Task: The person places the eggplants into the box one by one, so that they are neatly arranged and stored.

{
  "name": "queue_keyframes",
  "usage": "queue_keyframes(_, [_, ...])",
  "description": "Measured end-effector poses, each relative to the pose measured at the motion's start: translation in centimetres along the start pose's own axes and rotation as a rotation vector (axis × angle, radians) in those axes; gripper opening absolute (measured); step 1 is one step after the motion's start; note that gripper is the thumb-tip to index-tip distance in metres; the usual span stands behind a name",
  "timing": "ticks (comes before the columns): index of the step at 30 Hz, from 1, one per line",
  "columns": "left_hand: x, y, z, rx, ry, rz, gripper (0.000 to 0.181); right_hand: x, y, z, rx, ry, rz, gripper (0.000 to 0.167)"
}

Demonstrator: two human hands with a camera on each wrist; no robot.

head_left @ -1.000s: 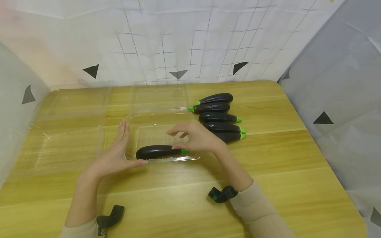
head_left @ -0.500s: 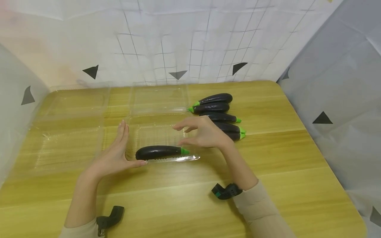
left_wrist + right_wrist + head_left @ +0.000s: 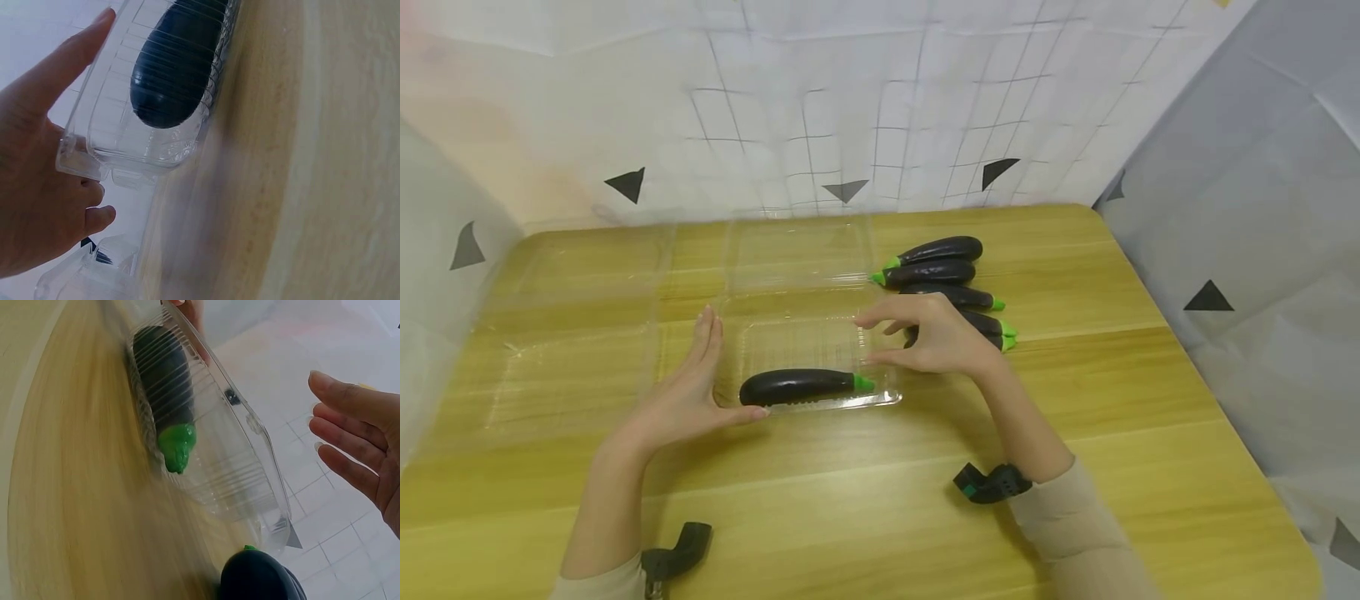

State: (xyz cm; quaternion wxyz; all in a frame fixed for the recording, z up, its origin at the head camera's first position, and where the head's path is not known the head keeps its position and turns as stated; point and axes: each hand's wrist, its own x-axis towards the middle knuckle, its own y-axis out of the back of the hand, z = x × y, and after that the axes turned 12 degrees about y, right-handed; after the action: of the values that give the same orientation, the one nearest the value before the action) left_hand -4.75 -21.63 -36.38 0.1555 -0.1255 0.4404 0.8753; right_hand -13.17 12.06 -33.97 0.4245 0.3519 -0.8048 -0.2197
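A dark eggplant (image 3: pixel 797 385) with a green stem lies along the front of a clear plastic container (image 3: pixel 805 333), whose lid part is folded back behind. My left hand (image 3: pixel 688 392) rests against the container's left side, fingers straight and the thumb spread along its front edge. The left wrist view shows that thumb (image 3: pixel 69 62) at the clear rim. My right hand (image 3: pixel 936 337) hovers at the container's right side and holds nothing, its fingers apart from the thumb. It partly covers the nearer eggplants of a pile. Through the ribbed wall, the right wrist view shows the eggplant's stem (image 3: pixel 177 445).
Several loose eggplants (image 3: pixel 940 272) lie in a column at the right of the container. A second clear container (image 3: pixel 572 358) stands open at the left. White sheets (image 3: pixel 775 100) with black triangles close off the table's back and sides.
My right hand has let go of the eggplant's stem end and moved right, toward the loose eggplants. The eggplant stays in the container. My left hand has stayed in place.
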Motion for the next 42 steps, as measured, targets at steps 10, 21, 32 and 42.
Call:
queue_keyframes(10, [0.0,0.0,-0.1,0.004,-0.01,0.001,0.132,-1.6,1.0,0.2,0.006,-0.017,0.048,0.042])
queue_keyframes(21, [0.0,0.0,0.0,0.004,-0.007,-0.001,0.132,-3.9,2.4,0.5,0.046,-0.037,0.09,0.046])
queue_keyframes(32, [-0.1,0.0,0.0,0.004,-0.008,0.001,0.132,-5.1,3.3,0.6,0.06,-0.132,0.081,0.045])
queue_keyframes(42, [0.0,-0.1,0.0,0.012,-0.006,0.003,0.132,-6.1,4.0,0.0,0.02,-0.18,0.08,0.047])
